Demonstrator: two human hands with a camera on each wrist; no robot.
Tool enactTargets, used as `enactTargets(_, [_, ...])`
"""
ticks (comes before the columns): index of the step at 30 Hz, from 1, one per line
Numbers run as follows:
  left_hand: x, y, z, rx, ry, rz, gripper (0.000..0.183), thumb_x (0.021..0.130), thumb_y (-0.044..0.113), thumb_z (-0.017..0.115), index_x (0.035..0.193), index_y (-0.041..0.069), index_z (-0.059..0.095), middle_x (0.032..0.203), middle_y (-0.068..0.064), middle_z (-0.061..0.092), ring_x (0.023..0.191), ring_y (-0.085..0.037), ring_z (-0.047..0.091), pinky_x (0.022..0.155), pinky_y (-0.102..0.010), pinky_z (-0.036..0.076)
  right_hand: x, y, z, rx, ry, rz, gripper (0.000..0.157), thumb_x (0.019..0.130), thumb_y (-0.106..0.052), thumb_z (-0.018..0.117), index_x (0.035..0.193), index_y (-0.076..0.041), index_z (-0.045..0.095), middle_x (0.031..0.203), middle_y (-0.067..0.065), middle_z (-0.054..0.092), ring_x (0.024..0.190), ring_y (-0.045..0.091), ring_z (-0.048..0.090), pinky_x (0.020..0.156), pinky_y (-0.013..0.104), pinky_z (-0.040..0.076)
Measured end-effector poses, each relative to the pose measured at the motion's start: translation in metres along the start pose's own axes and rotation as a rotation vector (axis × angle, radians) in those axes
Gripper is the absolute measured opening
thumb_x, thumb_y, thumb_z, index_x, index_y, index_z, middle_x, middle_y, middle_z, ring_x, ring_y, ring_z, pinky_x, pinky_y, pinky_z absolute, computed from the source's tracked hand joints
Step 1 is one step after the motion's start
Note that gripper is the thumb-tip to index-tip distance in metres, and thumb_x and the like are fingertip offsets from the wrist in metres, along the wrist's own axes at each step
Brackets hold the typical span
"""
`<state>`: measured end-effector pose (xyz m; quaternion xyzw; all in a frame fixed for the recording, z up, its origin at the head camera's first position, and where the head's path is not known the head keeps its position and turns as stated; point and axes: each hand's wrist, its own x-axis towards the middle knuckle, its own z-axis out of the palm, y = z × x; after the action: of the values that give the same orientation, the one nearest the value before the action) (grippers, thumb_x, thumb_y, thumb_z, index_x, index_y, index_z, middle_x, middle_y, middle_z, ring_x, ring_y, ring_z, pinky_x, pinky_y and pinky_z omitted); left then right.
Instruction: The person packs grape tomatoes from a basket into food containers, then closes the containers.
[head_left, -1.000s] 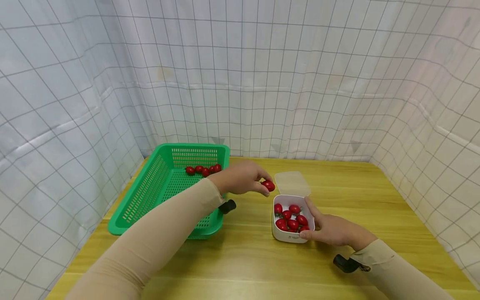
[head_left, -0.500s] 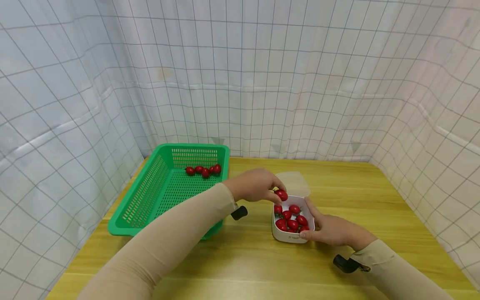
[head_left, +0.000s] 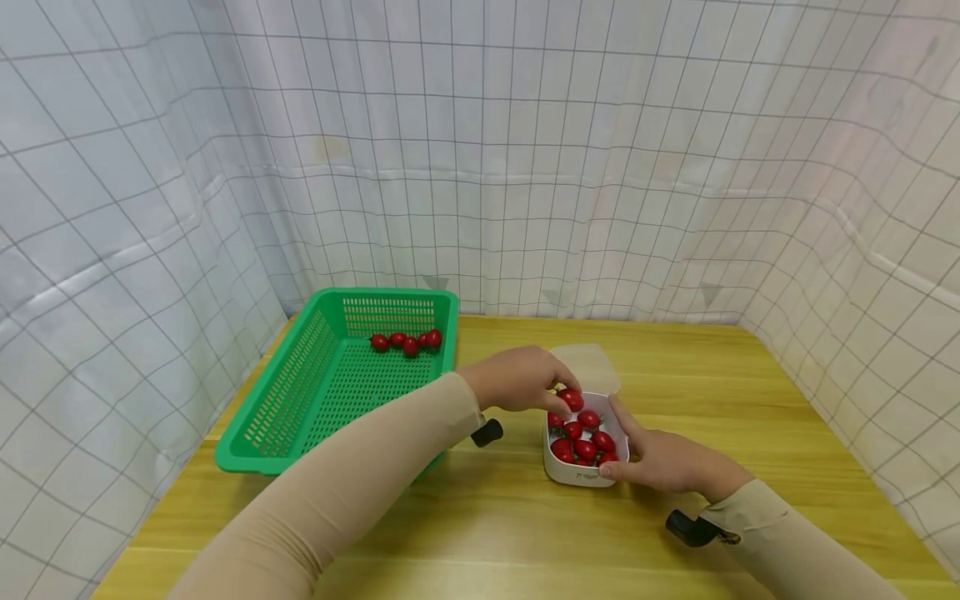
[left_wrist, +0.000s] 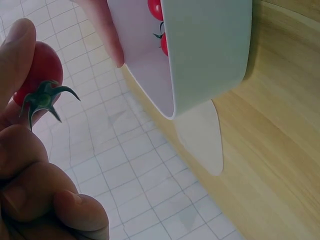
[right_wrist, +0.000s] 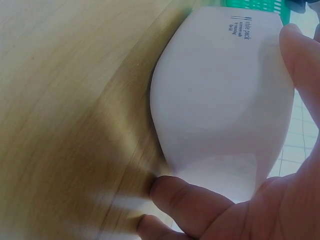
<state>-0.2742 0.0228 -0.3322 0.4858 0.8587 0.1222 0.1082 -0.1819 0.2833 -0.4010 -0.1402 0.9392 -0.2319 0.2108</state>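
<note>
My left hand [head_left: 523, 380] pinches a cherry tomato [left_wrist: 50, 70] between thumb and fingers, right above the back left corner of a white plastic food container [head_left: 573, 476]. In the left wrist view the tomato's green stem end faces the camera and the other fingers are curled. Several cherry tomatoes [head_left: 585, 449] lie inside the container. My right hand [head_left: 669, 461] grips the container's right side, thumb on the front rim and a finger at the back rim. Seen from the right wrist, the container's wall [right_wrist: 220, 90] stands between thumb and fingers.
To the left stands a green plastic basket [head_left: 251, 462] with several cherry tomatoes [head_left: 410, 346] near its back right corner. A translucent lid [head_left: 592, 367] lies on the wooden table [head_left: 720, 383] behind the container. Gridded white curtains [head_left: 480, 208] surround the table.
My left hand has moved right and slightly toward me, bringing the tomato from beside the container to over its back left corner. The right hand and container have stayed still.
</note>
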Motion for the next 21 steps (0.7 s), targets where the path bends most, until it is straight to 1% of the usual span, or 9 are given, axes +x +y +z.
enactTargets(9, [0.0043,0.0025,0.0025,0.035,-0.015,0.001,0.037,0.099,0.042,0.073,0.131,0.022,0.075,0.105,0.011,0.072,0.09,-0.009,0.061,0.082,-0.023,0.052,0.0009,0.0009,0.0001,-0.011,0.002,-0.005,0.12,0.095,-0.063,0.068,0.169,-0.006,-0.008,0.151,0.029,0.056,0.132,0.041,0.062,0.11,0.063,0.048])
enactTargets(17, [0.0075,0.008,0.0015,0.052,-0.027,0.001,0.039,0.099,0.042,0.074,0.133,0.022,0.074,0.101,0.011,0.071,0.087,-0.008,0.059,0.078,-0.021,0.05,0.0007,0.0014,0.0004,-0.004,0.0,-0.003,0.12,0.096,-0.063,0.068,0.169,-0.007,-0.009,0.148,0.029,0.057,0.131,0.04,0.063,0.109,0.063,0.048])
enactTargets(21, [0.009,0.0094,0.0017,0.053,-0.031,0.002,0.042,0.099,0.042,0.073,0.135,0.022,0.073,0.106,0.01,0.072,0.089,-0.008,0.059,0.08,-0.022,0.052,0.0008,0.0012,0.0003,-0.004,-0.002,0.001,0.119,0.096,-0.063,0.067,0.169,-0.007,-0.009,0.147,0.029,0.059,0.13,0.04,0.063,0.108,0.063,0.048])
